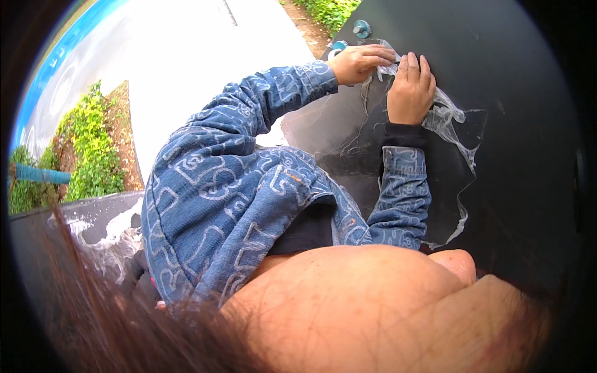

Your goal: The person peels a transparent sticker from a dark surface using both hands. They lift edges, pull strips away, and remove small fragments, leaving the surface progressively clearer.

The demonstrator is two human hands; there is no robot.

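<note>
A dark, smooth panel [522, 154] lies before me, with torn, crumpled clear plastic film [445, 112] trailing over it in thin strands. Near the panel's far edge, my left hand [360, 64] has its fingertips on a bunched piece of the film. My right hand [411, 88] rests palm down just beside it, fingers stretched out over the film; its palm side is hidden. Two teal round pieces lie near my left hand: one teal disc with a pale stud [361, 29] stands apart, and another teal piece [340, 45] is partly covered by that hand.
More crumpled plastic film [123, 233] lies on a dark surface at lower left. Green plants [93, 149] grow in a soil bed on the left, beside a teal pole [42, 173]. Pale, overexposed ground [219, 51] spreads beyond my left arm. Other plants [331, 14] stand past the panel's edge.
</note>
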